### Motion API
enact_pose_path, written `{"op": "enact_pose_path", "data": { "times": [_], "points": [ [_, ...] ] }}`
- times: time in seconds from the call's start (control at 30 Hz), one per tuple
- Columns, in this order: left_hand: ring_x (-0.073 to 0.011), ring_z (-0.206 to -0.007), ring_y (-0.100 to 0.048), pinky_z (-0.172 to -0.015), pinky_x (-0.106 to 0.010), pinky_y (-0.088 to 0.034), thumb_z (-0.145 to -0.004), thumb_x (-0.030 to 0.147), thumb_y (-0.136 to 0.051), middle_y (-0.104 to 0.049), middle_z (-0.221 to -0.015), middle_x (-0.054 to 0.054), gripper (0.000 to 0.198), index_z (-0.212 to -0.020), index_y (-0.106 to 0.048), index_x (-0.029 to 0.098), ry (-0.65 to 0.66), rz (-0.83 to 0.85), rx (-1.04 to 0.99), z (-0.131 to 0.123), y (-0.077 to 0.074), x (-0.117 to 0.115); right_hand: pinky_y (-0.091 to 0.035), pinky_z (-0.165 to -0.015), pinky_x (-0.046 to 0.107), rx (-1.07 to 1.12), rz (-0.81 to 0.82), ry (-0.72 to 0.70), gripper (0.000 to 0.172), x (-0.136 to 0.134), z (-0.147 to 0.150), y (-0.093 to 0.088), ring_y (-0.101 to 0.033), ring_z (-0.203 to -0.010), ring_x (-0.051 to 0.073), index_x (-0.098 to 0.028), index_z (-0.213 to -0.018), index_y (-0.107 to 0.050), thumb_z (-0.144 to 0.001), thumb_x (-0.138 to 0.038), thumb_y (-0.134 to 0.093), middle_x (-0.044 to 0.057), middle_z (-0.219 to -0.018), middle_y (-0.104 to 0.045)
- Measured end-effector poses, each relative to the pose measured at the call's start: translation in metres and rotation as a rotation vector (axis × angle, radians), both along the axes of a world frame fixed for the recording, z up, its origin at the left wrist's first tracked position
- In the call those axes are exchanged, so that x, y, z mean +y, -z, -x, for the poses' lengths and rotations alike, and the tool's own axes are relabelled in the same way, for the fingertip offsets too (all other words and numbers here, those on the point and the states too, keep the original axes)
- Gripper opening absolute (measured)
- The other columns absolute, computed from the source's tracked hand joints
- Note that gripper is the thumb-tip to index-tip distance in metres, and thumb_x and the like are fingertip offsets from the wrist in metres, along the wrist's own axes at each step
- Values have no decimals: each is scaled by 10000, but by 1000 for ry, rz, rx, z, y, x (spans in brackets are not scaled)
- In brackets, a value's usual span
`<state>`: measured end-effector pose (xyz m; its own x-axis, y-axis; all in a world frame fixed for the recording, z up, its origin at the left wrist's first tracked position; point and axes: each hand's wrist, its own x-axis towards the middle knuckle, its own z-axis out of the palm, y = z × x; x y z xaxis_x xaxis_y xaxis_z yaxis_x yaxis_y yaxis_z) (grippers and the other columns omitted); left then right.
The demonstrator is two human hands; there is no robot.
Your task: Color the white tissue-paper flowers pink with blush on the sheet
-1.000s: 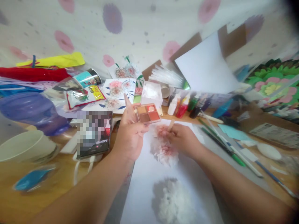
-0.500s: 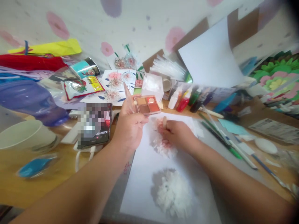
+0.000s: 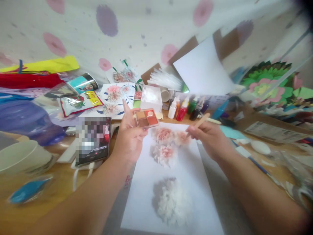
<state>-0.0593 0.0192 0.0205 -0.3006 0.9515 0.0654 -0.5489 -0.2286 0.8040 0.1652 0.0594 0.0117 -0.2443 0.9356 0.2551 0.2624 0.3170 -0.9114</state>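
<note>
My left hand (image 3: 130, 140) grips a small open eyeshadow palette (image 3: 146, 118) with brown and orange-red squares, its clear lid tilted up behind. In my right hand (image 3: 210, 135) is a slim pale wooden-looking stick (image 3: 201, 121), held slanting like a pen. Its lower end meets or hovers over a small pinkish flower (image 3: 182, 138); the tip itself is too blurred to make out. Left of that lie two more flowers with pink centres, an upper one (image 3: 164, 134) and a lower one (image 3: 166, 154). A large white fluffy flower (image 3: 174, 202) rests nearer on the white paper (image 3: 141, 209).
A phone (image 3: 94, 140) stands propped left of my left hand, beside a paper cup (image 3: 22, 156) and a blue packet (image 3: 30, 190). Behind the paper are a white box (image 3: 151, 98) and several paint bottles (image 3: 182, 109). Flower pictures (image 3: 114, 98) lie at the back.
My right hand has moved right, off the upper flowers, to the small pinkish one, so the stick and the flowers show more plainly. The view has shifted; my left hand still holds the palette.
</note>
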Motion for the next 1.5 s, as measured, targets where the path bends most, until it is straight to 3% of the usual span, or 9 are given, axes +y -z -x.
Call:
{"op": "enact_pose_path", "data": {
  "times": [0.3, 0.53, 0.7, 0.77, 0.93, 1.1, 1.27, 1.37, 1.5],
  "points": [
    [-154, -775, -591, -611, -248, -415, -504, -20, -543, -626, -909, 0, 557, -992, -594, 244, 18, 57, 54, -2, -3, -1, -469, -655, 291, -63, -21, -186, 247, -19, -4, 9, -604, -697, 163, -189, -634, -613, -795, -376, -619, 44, -745, -663],
    [-167, -771, -609, -631, -270, -440, -480, 0, -532, -661, -926, -27, 626, -1059, -578, 232, 349, 102, 46, -4, -5, -8, -269, -489, 270, -540, -129, 491, 396, -5, -91, -1, -382, -488, 130, -215, -560, -426, -847, -484, -477, -29, -506, -396],
    [-180, -769, -613, -633, -294, -440, -489, 33, -546, -673, -990, -53, 629, -1085, -572, 229, 449, 110, -74, -9, -8, -16, -375, -598, 321, -800, -344, 687, 298, -17, -122, 10, -533, -649, 208, -170, -962, -635, -814, -419, -564, 62, -753, -601],
    [-182, -771, -613, -637, -300, -438, -486, 37, -541, -674, -1009, -60, 634, -1090, -574, 227, 478, 104, -116, -12, -9, -19, -414, -608, 308, -659, -406, 583, 302, -28, -91, 7, -552, -626, 186, -181, -1052, -643, -842, -375, -545, 47, -757, -628],
    [-184, -798, -610, -648, -301, -433, -493, 52, -529, -674, -981, -48, 640, -1101, -579, 244, 544, 13, -148, -16, -5, -26, -455, -693, 283, -708, -519, -123, 327, -42, 18, -9, -614, -773, 180, -220, -1169, -629, -856, -204, -533, 69, -951, -695],
    [-225, -933, -609, -777, -351, -456, -474, 42, -541, -661, -1023, -42, 693, -1132, -562, 259, 604, -5, 48, -3, -5, -20, -430, -667, 283, -819, -579, -37, 159, -16, 38, -6, -622, -821, 208, -179, -890, -689, -831, -183, -542, 94, -912, -699],
    [-222, -942, -609, -732, -290, -454, -454, 13, -513, -644, -1023, -21, 652, -1063, -557, 241, 406, 67, 417, 6, -9, -10, -414, -560, 265, -416, -323, 237, 142, -1, 11, -5, -603, -619, 173, -169, -856, -612, -821, -301, -575, 40, -699, -662],
    [-238, -996, -600, -772, -301, -458, -512, 7, -534, -645, -1028, -20, 588, -1052, -557, 238, 302, 14, 693, 3, -5, -8, -441, -545, 260, -56, -190, 102, 203, -14, 20, -10, -609, -590, 159, -177, -890, -571, -850, -373, -531, 25, -693, -667],
    [-227, -940, -612, -792, -313, -450, -649, 88, -601, -650, -996, -21, 407, -1027, -576, 236, 226, -63, 950, -2, -3, -10, -453, -605, 276, -190, -133, -91, 131, -26, 40, -10, -610, -645, 161, -179, -825, -622, -815, -304, -584, 30, -735, -688]
  ]
}}
